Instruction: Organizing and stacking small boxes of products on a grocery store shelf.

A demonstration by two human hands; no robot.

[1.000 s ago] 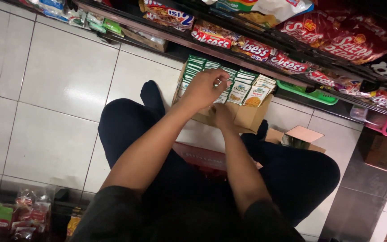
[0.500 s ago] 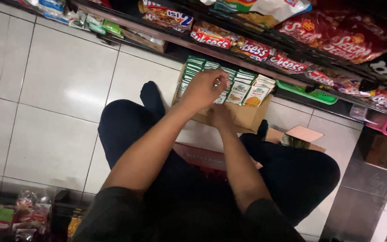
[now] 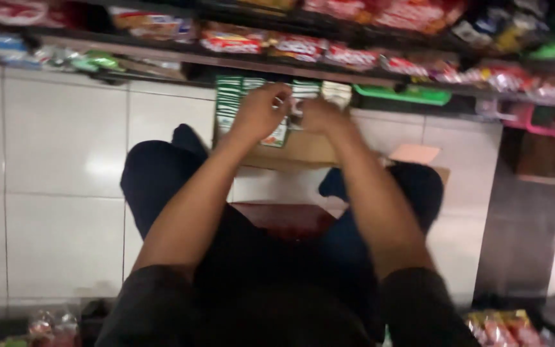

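We crouch on white tiled floor (image 3: 59, 167) before snack shelf (image 3: 329, 61). Our left hand (image 3: 259, 112) and right hand (image 3: 318, 115) both grip green-white packets (image 3: 277, 133) in cardboard box (image 3: 303, 151); blurred, exact hold unclear.

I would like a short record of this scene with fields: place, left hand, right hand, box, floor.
place: shop aisle, low shelf with snack packets
left hand: left hand on the small green and white cartons in the box; grip blurred
right hand: right hand beside it, at the same cartons; grip blurred
box: open cardboard box on the floor, between the person's knees
floor: pale tiled floor
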